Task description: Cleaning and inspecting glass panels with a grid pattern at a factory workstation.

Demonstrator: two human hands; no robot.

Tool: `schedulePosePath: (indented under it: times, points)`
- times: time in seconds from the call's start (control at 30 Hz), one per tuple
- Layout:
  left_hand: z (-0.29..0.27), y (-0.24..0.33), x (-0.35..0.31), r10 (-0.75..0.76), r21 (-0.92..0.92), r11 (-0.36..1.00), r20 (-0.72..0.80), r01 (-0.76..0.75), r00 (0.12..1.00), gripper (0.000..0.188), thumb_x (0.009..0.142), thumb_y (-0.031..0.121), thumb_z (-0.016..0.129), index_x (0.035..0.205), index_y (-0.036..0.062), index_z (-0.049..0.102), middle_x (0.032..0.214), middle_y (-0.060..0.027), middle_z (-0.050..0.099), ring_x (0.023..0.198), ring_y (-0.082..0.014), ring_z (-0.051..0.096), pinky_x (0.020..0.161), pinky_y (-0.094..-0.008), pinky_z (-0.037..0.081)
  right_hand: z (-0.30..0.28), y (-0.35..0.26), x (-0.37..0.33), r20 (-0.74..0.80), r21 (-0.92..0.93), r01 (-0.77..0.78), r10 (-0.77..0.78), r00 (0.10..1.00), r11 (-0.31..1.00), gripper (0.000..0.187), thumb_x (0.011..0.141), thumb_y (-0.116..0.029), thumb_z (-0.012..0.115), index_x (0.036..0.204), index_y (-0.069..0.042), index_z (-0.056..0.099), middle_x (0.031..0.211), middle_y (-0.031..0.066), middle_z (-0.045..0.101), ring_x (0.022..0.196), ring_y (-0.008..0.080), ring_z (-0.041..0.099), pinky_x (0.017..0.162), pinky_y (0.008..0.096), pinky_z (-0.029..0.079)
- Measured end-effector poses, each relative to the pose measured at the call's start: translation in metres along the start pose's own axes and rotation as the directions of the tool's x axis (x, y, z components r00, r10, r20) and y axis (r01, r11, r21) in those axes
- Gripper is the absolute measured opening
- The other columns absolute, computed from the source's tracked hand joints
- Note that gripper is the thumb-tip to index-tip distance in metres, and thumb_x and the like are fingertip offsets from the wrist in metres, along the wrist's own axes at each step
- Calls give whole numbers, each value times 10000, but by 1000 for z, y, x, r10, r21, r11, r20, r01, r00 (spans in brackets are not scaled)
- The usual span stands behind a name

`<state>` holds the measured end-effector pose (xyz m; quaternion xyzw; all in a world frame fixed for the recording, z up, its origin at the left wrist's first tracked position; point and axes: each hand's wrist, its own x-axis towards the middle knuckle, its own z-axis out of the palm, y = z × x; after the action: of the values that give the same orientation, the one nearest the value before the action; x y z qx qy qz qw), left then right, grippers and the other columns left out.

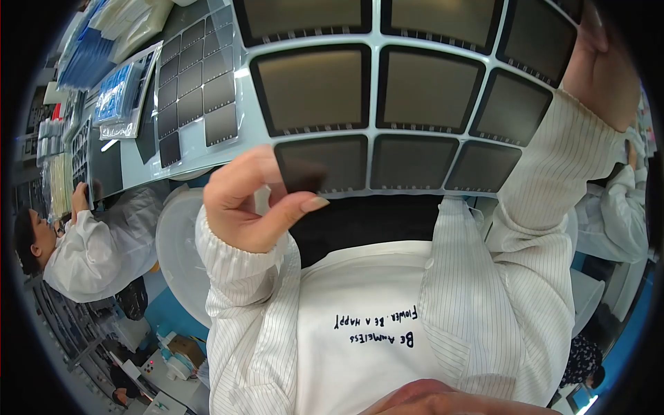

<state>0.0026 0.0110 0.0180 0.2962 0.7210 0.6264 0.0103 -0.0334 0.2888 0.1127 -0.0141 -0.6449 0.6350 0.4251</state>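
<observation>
Head camera: close under the lens, a raised sheet of dark rectangular panels with pale dividing strips and clear margins, filling the upper middle. Top edge cut off by the picture; lower edge fully in sight, just above a dark gap over the lap, with some open room there before the white shirt.

At the lower-left corner, left hand half curled: fingers passing behind the left edge, thumb bent just below the lower edge, with a narrow opening between thumb and fingers. Impossible to tell whether pinched tight. Along the upper right edge, right hand close beside the outermost panels, fingertips hidden; grip impossible to tell.

Left of the raised sheet, beyond a narrow pale strip of desk, a second panel sheet in clear film, lying near the desk's front edge. Farther left, a clear bag with blue contents; above, piled blue and clear pouches. Below the desk edge, beside the left sleeve, a white rounded plastic chair. Past the chair, at far left, a co-worker in white.
</observation>
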Motion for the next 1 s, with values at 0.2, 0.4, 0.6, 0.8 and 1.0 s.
schedulePosePath:
  times: [0.2, 0.4, 0.6, 0.8, 1.0]
  points:
    - [4, 2, -3, -4, -12, 1000, 219, 6, 976, 299, 672, 3, 784, 955, 1, 687, 825, -80, 677, 507, -72, 511, 458, -187, 381, -5, 4, 6, 6, -14, -36, 36, 999, 999, 210, 969, -189, 512, 957, -32, 650, 524, -77, 375, 412, 19, 273, 424, 145, 228]
    - [6, -3, 0, 35, -15, 999, 307, -32, 951, 313, 685, -13, 774, 984, 6, 683, 779, -70, 655, 487, -79, 523, 429, -201, 384, -35, 20, 16, 139, 72, -63, 53, 989, 995, 212, 947, -133, 528, 1063, 13, 630, 608, -46, 514, 421, 24, 346, 482, 138, 295]
    - [15, -2, -5, 41, -44, 999, 336, -27, 941, 322, 688, 31, 798, 985, 9, 673, 744, -53, 634, 489, -90, 523, 435, -208, 390, -90, 43, 28, 143, -81, 68, -56, 988, 994, 327, 957, -98, 459, 1231, 50, 558, 725, -6, 595, 544, 23, 356, 830, 125, 401]
    - [17, -2, -4, 33, -24, 999, 371, -26, 928, 323, 668, 73, 829, 938, -3, 668, 674, -44, 586, 480, -107, 514, 438, -221, 397, -73, 35, 13, 44, -178, 58, -51, 998, 982, 341, 960, -102, 458, 1254, 54, 534, 667, -28, 537, 541, 20, 350, 839, 125, 398]
    - [16, -1, -5, -15, -4, 1000, 474, 19, 880, 317, 674, 169, 843, 862, -3, 654, 646, -39, 554, 482, -129, 510, 433, -238, 406, -95, 46, 16, 126, -59, 11, -3, 992, 998, 337, 966, -109, 453, 1249, 50, 542, 810, 17, 628, 544, 20, 359, 793, 103, 399]
